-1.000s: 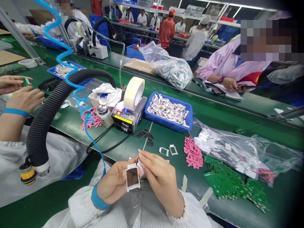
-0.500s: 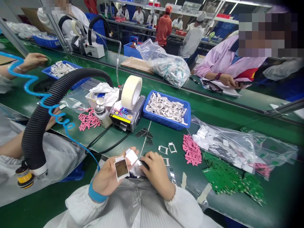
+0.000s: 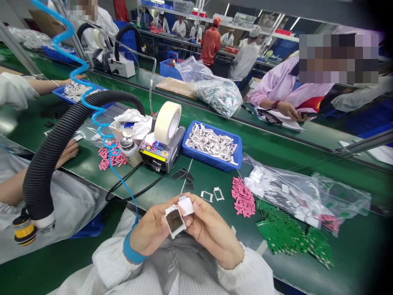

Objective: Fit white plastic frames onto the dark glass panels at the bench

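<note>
Between the thumb and fingers of my left hand (image 3: 147, 231) is a small white frame with a dark panel (image 3: 175, 221) in it, held tilted above my lap. My right hand (image 3: 211, 231) is closed on a small white flat piece (image 3: 186, 206) that overlaps the frame's upper right corner. A dark edge shows behind the white piece; what it belongs to is partly hidden. The fingers of both hands nearly meet. Past them on the bench lie a white frame (image 3: 218, 194) and several thin dark sheets (image 3: 184, 174).
A blue tray (image 3: 211, 162) of white frames stands beside a tape dispenser (image 3: 161, 153). Pink strips (image 3: 242, 196), green circuit boards (image 3: 285, 231) and a plastic bag (image 3: 285, 184) lie to the right. A black hose (image 3: 61, 135) and blue coiled cord (image 3: 101, 119) cross the left. Co-workers sit nearby.
My right hand has come up from the bench edge to the frame and taken hold of the white piece, which lay in my left hand. My left hand has moved slightly right.
</note>
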The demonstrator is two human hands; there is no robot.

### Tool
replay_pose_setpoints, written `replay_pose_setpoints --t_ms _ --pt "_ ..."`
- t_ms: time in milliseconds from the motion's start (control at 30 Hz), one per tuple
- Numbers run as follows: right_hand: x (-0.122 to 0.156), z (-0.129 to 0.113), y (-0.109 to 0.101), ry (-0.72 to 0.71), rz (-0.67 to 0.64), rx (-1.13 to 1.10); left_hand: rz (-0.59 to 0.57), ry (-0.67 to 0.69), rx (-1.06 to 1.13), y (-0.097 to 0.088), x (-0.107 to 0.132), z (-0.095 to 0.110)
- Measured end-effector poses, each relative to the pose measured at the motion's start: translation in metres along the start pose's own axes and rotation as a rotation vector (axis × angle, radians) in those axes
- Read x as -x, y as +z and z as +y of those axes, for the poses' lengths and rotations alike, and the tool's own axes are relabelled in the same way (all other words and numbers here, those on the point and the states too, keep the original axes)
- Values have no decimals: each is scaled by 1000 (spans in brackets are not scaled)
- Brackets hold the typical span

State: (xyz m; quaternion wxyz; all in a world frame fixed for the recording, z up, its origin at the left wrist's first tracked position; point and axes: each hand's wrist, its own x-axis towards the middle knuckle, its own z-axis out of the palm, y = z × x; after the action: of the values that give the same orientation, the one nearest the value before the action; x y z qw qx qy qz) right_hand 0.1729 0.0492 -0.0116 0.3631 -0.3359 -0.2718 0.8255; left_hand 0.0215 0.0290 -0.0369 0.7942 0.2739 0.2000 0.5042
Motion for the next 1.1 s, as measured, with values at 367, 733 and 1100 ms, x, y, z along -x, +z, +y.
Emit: replay_pose_setpoints --t_ms 367,733,1100 --pt "15 -2 19 -1135 334 1450 238 -18 79 1 2 -16" --pt "15 -7 -37 -656 428 1718 309 -351 604 -18 -9 -42" --pt "41 -32 -179 -302 974 1824 333 -350 524 -16 -5 -41"
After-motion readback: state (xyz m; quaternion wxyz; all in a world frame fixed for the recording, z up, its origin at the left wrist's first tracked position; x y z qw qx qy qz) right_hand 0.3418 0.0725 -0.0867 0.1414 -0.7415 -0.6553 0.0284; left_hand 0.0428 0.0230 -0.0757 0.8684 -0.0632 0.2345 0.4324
